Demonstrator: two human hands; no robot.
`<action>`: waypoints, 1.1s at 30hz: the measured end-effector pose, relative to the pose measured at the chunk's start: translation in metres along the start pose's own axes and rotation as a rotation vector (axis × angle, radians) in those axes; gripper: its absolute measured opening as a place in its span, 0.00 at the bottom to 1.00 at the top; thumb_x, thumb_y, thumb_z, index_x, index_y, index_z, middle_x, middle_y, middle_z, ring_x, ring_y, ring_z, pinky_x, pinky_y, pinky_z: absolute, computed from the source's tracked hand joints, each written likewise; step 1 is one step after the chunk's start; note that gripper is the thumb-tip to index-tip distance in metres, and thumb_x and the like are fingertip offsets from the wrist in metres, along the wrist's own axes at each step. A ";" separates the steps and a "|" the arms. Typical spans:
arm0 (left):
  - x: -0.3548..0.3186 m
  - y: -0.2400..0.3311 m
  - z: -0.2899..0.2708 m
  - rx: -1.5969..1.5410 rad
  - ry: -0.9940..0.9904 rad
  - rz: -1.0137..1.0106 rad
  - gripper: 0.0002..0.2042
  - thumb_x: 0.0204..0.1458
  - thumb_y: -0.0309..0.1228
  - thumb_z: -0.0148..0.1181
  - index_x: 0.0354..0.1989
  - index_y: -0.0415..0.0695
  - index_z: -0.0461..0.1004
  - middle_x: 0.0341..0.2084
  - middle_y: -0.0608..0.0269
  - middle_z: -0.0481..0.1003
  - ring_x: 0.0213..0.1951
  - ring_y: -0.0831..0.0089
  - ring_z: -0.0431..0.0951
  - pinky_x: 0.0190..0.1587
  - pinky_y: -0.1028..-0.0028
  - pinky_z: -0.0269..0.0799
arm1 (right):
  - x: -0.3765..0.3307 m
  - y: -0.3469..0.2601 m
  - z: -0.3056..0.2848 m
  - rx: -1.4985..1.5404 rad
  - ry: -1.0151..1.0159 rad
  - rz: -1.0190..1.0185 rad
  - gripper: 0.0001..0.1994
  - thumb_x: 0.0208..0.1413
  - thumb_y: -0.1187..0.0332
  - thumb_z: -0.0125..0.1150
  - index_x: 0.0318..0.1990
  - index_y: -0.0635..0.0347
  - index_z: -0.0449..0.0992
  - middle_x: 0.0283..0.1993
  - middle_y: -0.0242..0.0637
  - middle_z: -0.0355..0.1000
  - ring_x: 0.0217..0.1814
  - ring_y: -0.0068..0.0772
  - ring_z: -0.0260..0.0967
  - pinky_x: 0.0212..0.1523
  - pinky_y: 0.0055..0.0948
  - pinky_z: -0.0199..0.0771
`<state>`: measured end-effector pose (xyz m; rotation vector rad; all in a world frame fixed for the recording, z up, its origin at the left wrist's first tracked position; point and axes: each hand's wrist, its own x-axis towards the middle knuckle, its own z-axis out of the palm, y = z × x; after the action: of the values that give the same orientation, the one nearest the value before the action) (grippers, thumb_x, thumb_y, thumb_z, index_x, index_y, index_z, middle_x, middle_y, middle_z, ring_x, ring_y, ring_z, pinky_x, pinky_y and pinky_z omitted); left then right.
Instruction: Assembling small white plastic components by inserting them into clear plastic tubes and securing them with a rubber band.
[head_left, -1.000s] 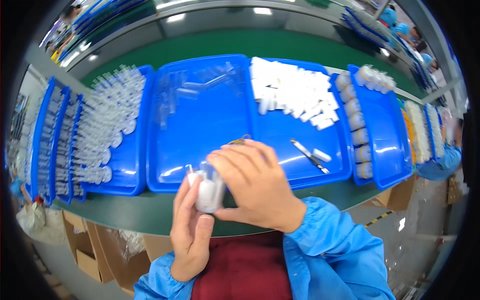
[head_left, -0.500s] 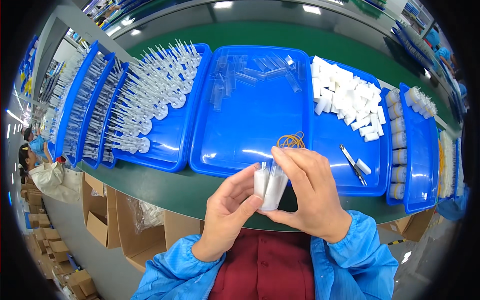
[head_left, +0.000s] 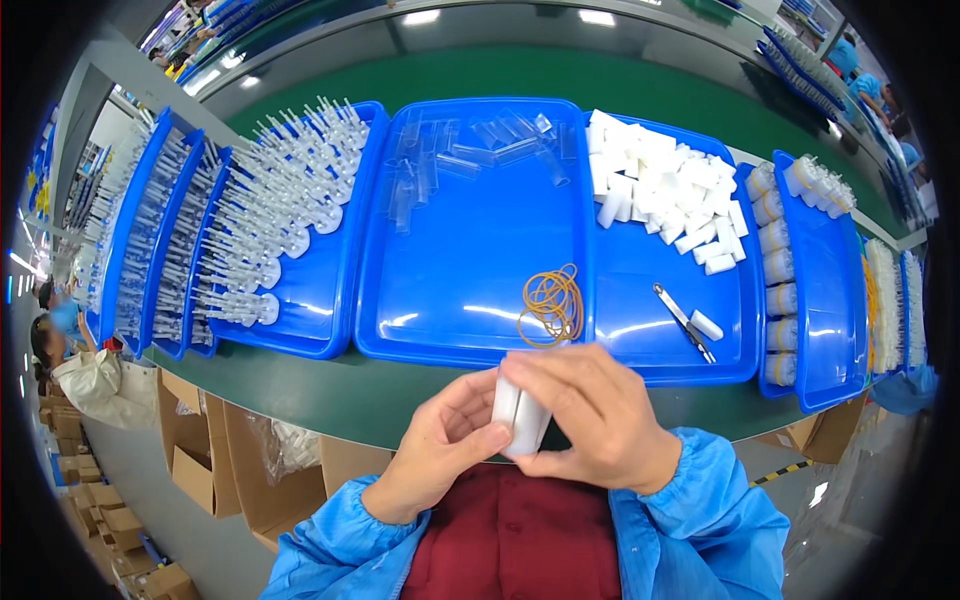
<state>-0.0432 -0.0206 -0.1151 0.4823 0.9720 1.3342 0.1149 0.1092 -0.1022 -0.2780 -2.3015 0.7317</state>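
Just in front of my chest, my left hand (head_left: pixel 432 448) and my right hand (head_left: pixel 605 425) close on two white cylinders (head_left: pixel 525 425) held upright side by side. Clear plastic seems to wrap them, though it is hard to make out now. My left thumb presses on the lower part of the pair; my right fingers curl over its top and hide much of it. Beyond my hands, a tangle of yellow-brown rubber bands (head_left: pixel 552 305) lies in the middle blue tray (head_left: pixel 450 270), whose far end holds several loose clear tubes (head_left: pixel 480 145).
To the right, a blue tray (head_left: pixel 640 345) bears a heap of white cylinders (head_left: pixel 670 190), tweezers (head_left: pixel 685 323) and one lone cylinder (head_left: pixel 707 325). White stemmed parts (head_left: pixel 290 190) fill trays on the left. Banded bundles (head_left: pixel 780 300) line the far right. Cardboard boxes (head_left: pixel 245 450) stand below the table edge.
Both hands have come down and nearer to me with the pair of cylinders, and the right fingers now cover its top. The rubber bands have come into full view.
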 end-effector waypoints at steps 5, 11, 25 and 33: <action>-0.004 -0.022 -0.004 -0.054 -0.118 -0.249 0.23 0.60 0.30 0.64 0.61 0.37 0.66 0.51 0.59 0.74 0.53 0.71 0.76 0.54 0.72 0.74 | -0.027 -0.002 0.014 0.083 -0.178 0.011 0.38 0.36 0.58 0.79 0.58 0.64 0.73 0.58 0.44 0.72 0.55 0.46 0.72 0.53 0.41 0.74; -0.008 -0.026 -0.005 0.100 0.003 -0.174 0.15 0.58 0.24 0.63 0.51 0.39 0.67 0.47 0.56 0.75 0.47 0.72 0.79 0.48 0.71 0.78 | -0.001 0.038 -0.013 0.033 -0.233 0.172 0.21 0.50 0.61 0.71 0.52 0.57 0.77 0.53 0.36 0.73 0.56 0.42 0.67 0.55 0.40 0.64; 0.003 0.013 -0.016 0.490 0.331 0.236 0.15 0.45 0.17 0.73 0.37 0.39 0.72 0.32 0.62 0.78 0.31 0.81 0.75 0.32 0.81 0.71 | 0.034 0.064 -0.015 0.042 -0.010 0.451 0.03 0.55 0.70 0.67 0.33 0.59 0.80 0.34 0.33 0.76 0.39 0.31 0.70 0.43 0.32 0.66; 0.050 0.017 0.002 0.322 0.328 0.529 0.11 0.50 0.17 0.69 0.36 0.40 0.71 0.33 0.57 0.80 0.39 0.74 0.81 0.44 0.72 0.78 | 0.030 0.010 -0.008 0.519 -0.077 0.434 0.04 0.63 0.72 0.57 0.37 0.63 0.71 0.38 0.33 0.69 0.37 0.26 0.62 0.42 0.28 0.65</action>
<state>-0.0539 0.0314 -0.1163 0.8231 1.4053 1.7748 0.0983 0.1325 -0.0869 -0.5165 -2.0440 1.5428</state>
